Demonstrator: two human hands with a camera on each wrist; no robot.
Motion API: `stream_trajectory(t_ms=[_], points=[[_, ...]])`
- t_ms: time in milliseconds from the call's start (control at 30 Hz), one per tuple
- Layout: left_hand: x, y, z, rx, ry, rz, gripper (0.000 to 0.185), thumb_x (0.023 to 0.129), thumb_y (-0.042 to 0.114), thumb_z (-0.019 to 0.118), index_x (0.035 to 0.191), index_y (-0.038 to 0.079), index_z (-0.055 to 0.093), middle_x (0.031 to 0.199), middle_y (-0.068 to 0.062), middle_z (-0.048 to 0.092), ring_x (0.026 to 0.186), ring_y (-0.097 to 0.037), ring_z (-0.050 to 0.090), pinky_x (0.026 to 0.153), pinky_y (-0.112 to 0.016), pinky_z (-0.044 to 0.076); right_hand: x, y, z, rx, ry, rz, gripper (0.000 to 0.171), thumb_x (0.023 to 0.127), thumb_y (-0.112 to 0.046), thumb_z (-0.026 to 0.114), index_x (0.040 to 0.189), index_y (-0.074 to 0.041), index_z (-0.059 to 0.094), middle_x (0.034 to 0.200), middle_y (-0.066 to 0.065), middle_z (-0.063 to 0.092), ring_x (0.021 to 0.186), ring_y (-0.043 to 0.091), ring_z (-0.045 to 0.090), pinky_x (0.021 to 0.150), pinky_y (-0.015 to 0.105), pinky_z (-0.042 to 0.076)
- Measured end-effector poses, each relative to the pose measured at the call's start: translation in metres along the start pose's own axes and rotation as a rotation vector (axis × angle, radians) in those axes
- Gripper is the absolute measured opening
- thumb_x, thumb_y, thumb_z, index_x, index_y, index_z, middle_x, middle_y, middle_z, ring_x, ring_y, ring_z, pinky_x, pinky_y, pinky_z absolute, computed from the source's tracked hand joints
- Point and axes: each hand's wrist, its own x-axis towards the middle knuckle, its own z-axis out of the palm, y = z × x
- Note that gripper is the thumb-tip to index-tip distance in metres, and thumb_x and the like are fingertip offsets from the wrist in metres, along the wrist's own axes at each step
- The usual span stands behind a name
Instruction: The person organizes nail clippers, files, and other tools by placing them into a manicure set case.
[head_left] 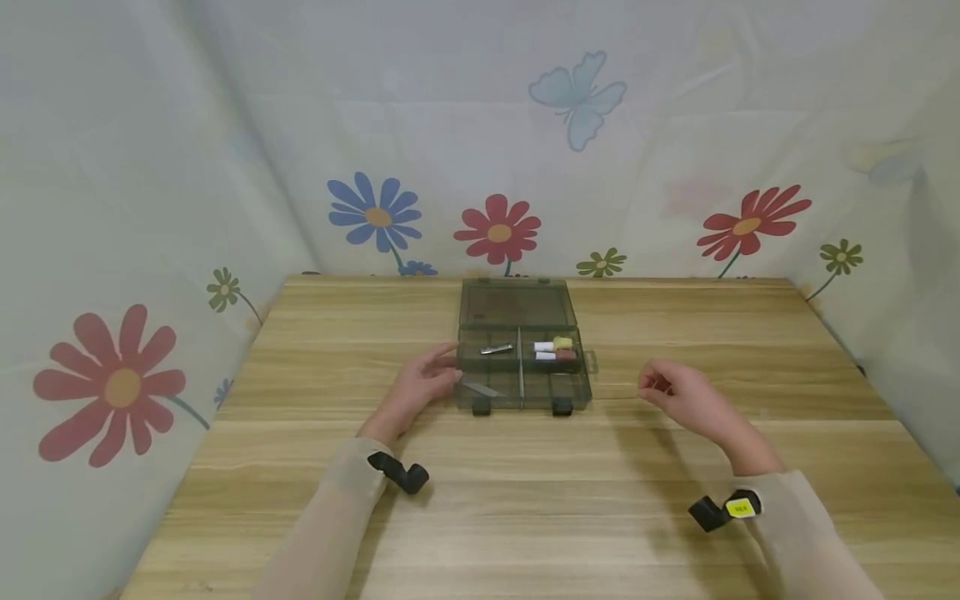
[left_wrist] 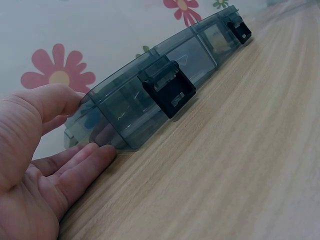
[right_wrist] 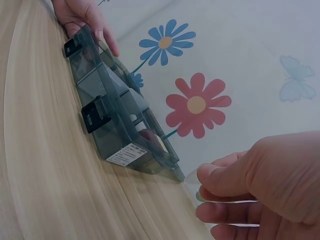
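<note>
A smoke-grey plastic compartment box (head_left: 522, 367) is seen lying open near the middle of a wooden table (head_left: 525, 500), its lid (head_left: 517, 303) tipped back toward the flowered cloth backdrop (head_left: 495, 229). The left hand (head_left: 418, 385) is laid against the box's left end, fingers (left_wrist: 82, 160) straight and relaxed along the table at the box's corner and the thumb resting on the upper edge, so the box is touched and steadied rather than clasped. The right hand (head_left: 678, 392) is held just above the table, well apart from the box's right side, its fingers curled inward; in the right wrist view a thin, clear sliver (right_wrist: 227, 201) appears to be pinched between thumb and fingers, though what it is cannot be told. Inside the box, a small metal clipper (head_left: 496, 349) is seen in the rear left compartment, and two small white-ended pieces (head_left: 555, 350), one yellowish and one reddish-brown, are seen in the rear right compartment. A pale flat strip (head_left: 483, 388) lies in the front left compartment. Two black latches (head_left: 521, 407) are fixed on the box's near edge. A white label (right_wrist: 126, 154) is shown on the box's right end wall in the right wrist view.
</note>
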Motion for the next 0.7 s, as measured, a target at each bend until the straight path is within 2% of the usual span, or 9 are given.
stream_trajectory(t_ms=[133,267,367,500,700], points=[[0.000,0.002,0.000,0.001,-0.005,-0.004,0.059,0.088,0.023,0.067,0.141,0.017,0.042,0.131,-0.015,0.050,0.114,-0.027,0.053,0.084,-0.036,0.050,0.004,-0.001,0.003,0.009,0.008,-0.012,0.009,0.088,-0.001,0.061,0.087,-0.009,0.057,0.080,0.000,0.057,0.075,0.016,0.054,0.064,0.032,0.048],[-0.004,0.012,0.001,-0.011,-0.024,-0.012,0.059,0.089,0.018,0.065,0.142,0.013,0.040,0.132,-0.019,0.048,0.115,-0.030,0.051,0.085,-0.037,0.049,0.008,-0.004,0.006,0.010,0.014,-0.025,0.010,0.088,-0.001,0.062,0.087,-0.010,0.058,0.080,-0.001,0.058,0.075,0.015,0.055,0.063,0.032,0.048],[-0.003,0.011,0.000,-0.005,-0.020,-0.011,0.058,0.089,0.018,0.065,0.142,0.013,0.040,0.132,-0.019,0.047,0.115,-0.031,0.051,0.086,-0.039,0.049,0.011,-0.009,0.006,0.013,0.012,-0.029,0.009,0.088,-0.001,0.062,0.087,-0.010,0.058,0.081,-0.001,0.058,0.075,0.015,0.055,0.063,0.032,0.048],[0.001,-0.002,0.000,0.005,0.003,0.004,0.059,0.087,0.022,0.067,0.140,0.018,0.042,0.130,-0.015,0.050,0.113,-0.028,0.053,0.083,-0.037,0.050,0.015,-0.014,0.008,0.021,0.016,-0.036,0.008,0.088,-0.002,0.062,0.087,-0.010,0.059,0.080,-0.001,0.058,0.074,0.015,0.055,0.062,0.032,0.047],[0.000,-0.001,0.000,-0.007,0.005,0.005,0.058,0.087,0.022,0.067,0.140,0.018,0.043,0.129,-0.016,0.051,0.113,-0.027,0.054,0.083,-0.035,0.050,0.021,-0.017,0.012,0.056,0.014,-0.058,0.007,0.088,-0.002,0.062,0.087,-0.008,0.059,0.080,0.001,0.058,0.073,0.015,0.055,0.061,0.031,0.047]])
